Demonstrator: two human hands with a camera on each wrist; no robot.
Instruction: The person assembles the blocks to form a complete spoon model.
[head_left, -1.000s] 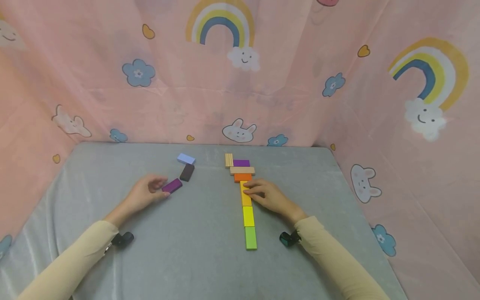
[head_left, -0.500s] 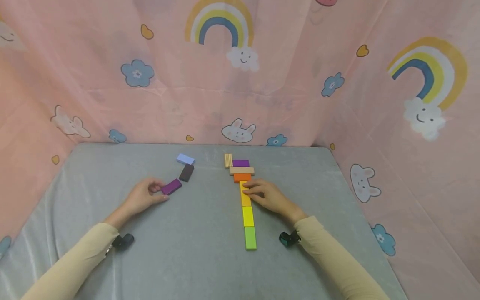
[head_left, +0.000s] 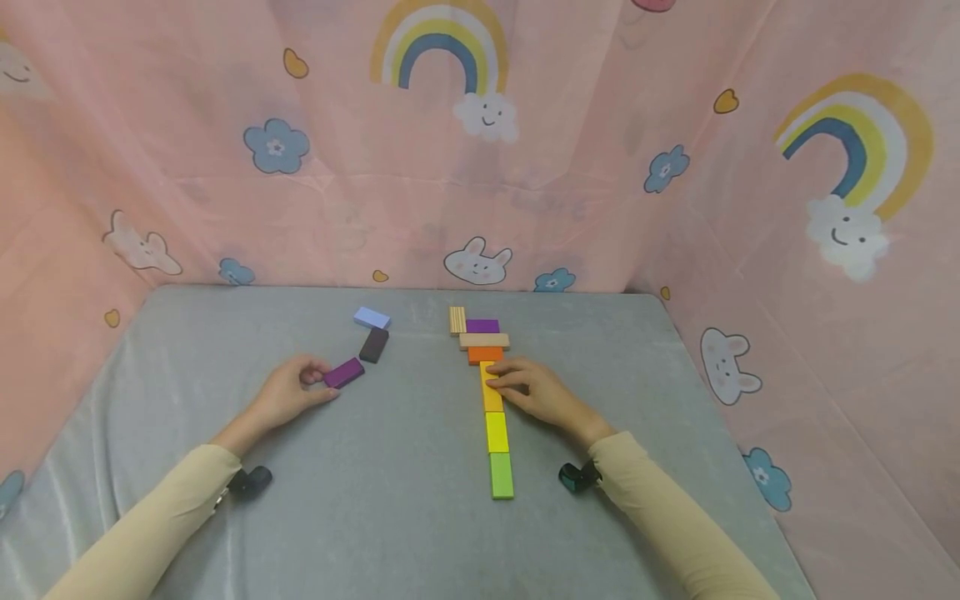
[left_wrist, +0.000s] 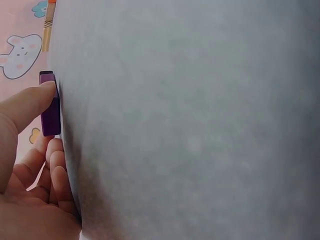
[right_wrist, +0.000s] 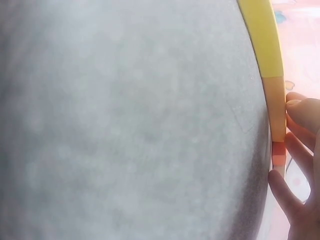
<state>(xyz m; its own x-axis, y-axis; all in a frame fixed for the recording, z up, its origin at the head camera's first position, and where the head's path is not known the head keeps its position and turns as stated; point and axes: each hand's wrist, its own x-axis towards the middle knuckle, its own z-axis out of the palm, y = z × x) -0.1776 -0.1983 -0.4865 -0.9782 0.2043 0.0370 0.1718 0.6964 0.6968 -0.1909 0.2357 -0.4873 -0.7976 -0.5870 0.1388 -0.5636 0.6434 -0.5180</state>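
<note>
Your left hand (head_left: 288,390) is at the left end of the plum-purple block (head_left: 345,372), which lies slanted on the grey-covered desk (head_left: 375,500). Its thumb and forefinger are parted around that end, the other fingers loosely bent; whether they touch the block is unclear. Beyond it lie a dark brown block (head_left: 374,345) and a light blue block (head_left: 372,317).

Your right hand (head_left: 543,393) has its fingers parted, two fingertips over the golden-yellow block (head_left: 491,402); you cannot tell how firmly they rest. That block lies in line between an orange block (head_left: 485,356) and a lemon-yellow block (head_left: 497,432), with a green block (head_left: 502,476) nearest you.
</note>
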